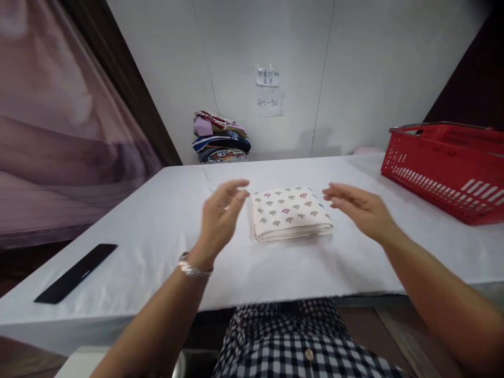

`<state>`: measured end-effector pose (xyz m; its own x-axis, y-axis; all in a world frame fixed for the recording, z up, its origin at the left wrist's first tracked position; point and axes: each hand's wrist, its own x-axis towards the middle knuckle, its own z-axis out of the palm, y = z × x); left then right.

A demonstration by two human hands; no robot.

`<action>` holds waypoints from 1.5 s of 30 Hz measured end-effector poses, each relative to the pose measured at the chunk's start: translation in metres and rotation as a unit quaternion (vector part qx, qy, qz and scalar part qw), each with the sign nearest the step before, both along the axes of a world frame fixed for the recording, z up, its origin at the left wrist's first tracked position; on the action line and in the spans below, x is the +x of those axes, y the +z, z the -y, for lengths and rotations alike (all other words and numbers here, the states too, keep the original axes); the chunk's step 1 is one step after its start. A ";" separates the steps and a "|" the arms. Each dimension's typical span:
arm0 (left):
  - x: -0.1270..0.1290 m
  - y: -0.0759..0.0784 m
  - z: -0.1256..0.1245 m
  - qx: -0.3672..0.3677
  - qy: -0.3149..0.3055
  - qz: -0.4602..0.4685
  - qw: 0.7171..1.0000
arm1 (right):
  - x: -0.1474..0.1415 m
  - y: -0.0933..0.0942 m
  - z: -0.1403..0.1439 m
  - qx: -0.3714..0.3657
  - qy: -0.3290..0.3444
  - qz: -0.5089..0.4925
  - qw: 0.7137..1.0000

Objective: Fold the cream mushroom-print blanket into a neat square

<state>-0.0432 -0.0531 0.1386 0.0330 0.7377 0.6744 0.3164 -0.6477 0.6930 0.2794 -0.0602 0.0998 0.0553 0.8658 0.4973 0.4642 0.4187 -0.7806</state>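
A folded white cloth (289,212) with grey and red mushroom prints lies flat on the white-covered table (165,220), its layered folds facing me. My left hand (222,215) hovers just left of the cloth, thumb and fingers apart, holding nothing. On the other side, my right hand (356,207) is held up near the cloth's right edge, its fingers stretched toward it and nothing in them. Neither hand appears to touch the cloth. A metal-banded bracelet or watch (193,266) circles my left wrist.
A red plastic basket (444,173) stands at the table's right. Folded fabrics (221,137) are stacked at the back by the wall. A flat black strip (79,273) lies at the left front. Paper notes (268,102) are on the wall; a pinkish curtain (66,136) hangs left.
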 end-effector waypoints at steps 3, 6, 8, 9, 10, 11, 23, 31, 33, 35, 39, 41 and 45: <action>0.002 -0.062 -0.021 -0.153 0.069 -0.102 0.980 | 0.010 -0.046 -0.018 -0.115 -0.091 0.032 0.989; 0.004 -0.112 -0.035 -0.260 0.100 -0.130 0.951 | 0.018 -0.087 -0.034 -0.171 -0.156 0.078 0.970; 0.004 -0.128 -0.042 -0.316 0.100 -0.116 0.936 | 0.020 -0.099 -0.040 -0.179 -0.177 0.107 0.962; 0.004 -0.131 -0.045 -0.340 0.098 -0.106 0.929 | 0.020 -0.100 -0.043 -0.186 -0.180 0.117 0.959; 0.004 -0.131 -0.049 -0.358 0.100 -0.098 0.923 | 0.020 -0.100 -0.046 -0.199 -0.179 0.123 0.956; 0.004 -0.130 -0.054 -0.371 0.105 -0.094 0.918 | 0.019 -0.098 -0.050 -0.218 -0.177 0.124 0.952; 0.030 -0.111 -0.131 -0.386 0.129 -0.120 0.905 | -0.015 -0.098 -0.104 -0.238 -0.129 0.051 0.961; 0.003 -0.123 -0.135 -0.401 0.159 -0.091 0.898 | -0.022 -0.111 -0.105 -0.221 -0.167 0.024 0.961; -0.002 -0.127 -0.123 -0.372 0.160 -0.052 0.913 | -0.017 -0.108 -0.097 -0.170 -0.179 -0.010 0.969; -0.007 -0.127 -0.109 -0.316 0.161 -0.016 0.935 | -0.017 -0.101 -0.088 -0.098 -0.177 -0.033 0.979; -0.009 -0.121 -0.087 -0.157 0.124 -0.094 0.975 | -0.029 -0.088 -0.069 0.007 -0.091 -0.015 0.996; -0.002 -0.120 -0.080 -0.103 0.079 -0.174 0.976 | -0.038 -0.086 -0.061 0.036 -0.036 0.015 0.999; 0.017 -0.109 -0.068 -0.056 0.046 -0.217 0.974 | -0.049 -0.083 -0.051 0.066 -0.003 0.014 0.998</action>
